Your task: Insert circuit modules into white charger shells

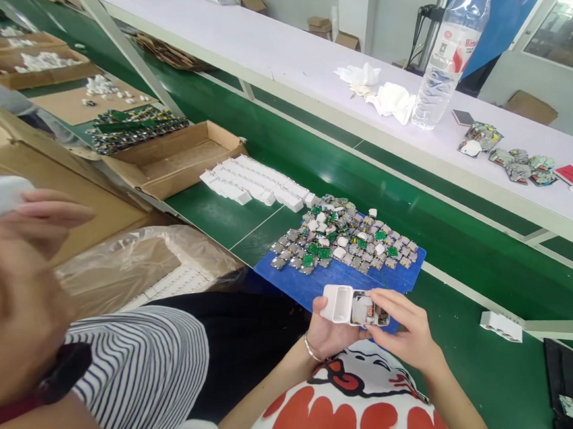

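Note:
My left hand (331, 334) is closed around the left end of a white plastic housing (330, 302) with several compartments in a row. One compartment near that end shows a bare white inside. Further right in it sits a grey-wrapped circuit board (362, 309). Across the housing's right end, my right hand (409, 330) has its thumb and fingers on opposite long sides, beside the boards. The fingers partly cover what lies there. Just beyond both hands, a blue mat (281, 281) carries a heap of similar grey-wrapped boards (349, 233), some green, with white pieces among them.
White housings (257, 180) stand in rows left of the heap, near an open cardboard tray (192, 157). Another white housing (502, 325) lies at right, near a black tray (554, 374). A water bottle (438, 81) stands on the shelf (288, 62). A co-worker's hand (21, 246) is close at left.

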`<action>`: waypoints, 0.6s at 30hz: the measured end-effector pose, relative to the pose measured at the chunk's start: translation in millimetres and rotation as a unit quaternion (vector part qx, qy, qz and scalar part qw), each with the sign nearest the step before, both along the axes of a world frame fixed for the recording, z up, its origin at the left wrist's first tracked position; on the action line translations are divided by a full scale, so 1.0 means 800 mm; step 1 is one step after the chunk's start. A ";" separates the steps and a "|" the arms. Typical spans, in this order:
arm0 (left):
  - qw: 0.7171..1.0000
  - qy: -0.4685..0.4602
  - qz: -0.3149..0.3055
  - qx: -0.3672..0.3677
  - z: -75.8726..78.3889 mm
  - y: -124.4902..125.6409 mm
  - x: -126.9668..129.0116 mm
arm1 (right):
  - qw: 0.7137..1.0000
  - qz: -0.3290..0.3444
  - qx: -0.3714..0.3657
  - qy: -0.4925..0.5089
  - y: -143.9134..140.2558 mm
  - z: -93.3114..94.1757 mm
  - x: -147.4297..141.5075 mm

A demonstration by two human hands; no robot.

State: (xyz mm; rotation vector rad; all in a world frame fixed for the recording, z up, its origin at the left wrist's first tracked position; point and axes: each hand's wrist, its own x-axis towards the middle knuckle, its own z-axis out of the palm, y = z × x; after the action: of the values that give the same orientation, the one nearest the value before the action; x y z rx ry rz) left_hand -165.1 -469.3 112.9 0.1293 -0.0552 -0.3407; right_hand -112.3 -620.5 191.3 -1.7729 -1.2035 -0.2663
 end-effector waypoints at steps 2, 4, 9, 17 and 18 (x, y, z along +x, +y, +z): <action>1.000 -0.006 0.007 0.005 -0.002 -0.001 -0.002 | 1.000 0.001 -0.007 -0.023 -0.002 0.003 -0.007; 1.000 -0.012 0.011 0.011 -0.002 -0.002 -0.003 | 0.999 0.004 0.000 -0.037 -0.005 0.005 -0.014; 0.999 -0.035 0.005 0.028 0.005 -0.005 -0.005 | 0.998 0.017 0.023 -0.056 -0.015 0.002 -0.030; 0.998 -0.037 0.003 0.056 0.008 -0.018 0.000 | 0.998 -0.028 -0.018 -0.058 -0.032 0.000 -0.037; 0.998 -0.032 0.004 0.054 0.008 -0.020 0.002 | 0.998 -0.038 -0.024 -0.051 -0.033 0.001 -0.037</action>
State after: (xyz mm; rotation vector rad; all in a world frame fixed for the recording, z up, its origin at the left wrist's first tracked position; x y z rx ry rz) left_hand -163.7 -485.6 119.2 0.2469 -0.0991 -0.3311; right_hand -141.9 -647.1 192.1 -1.8688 -1.2252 -0.3782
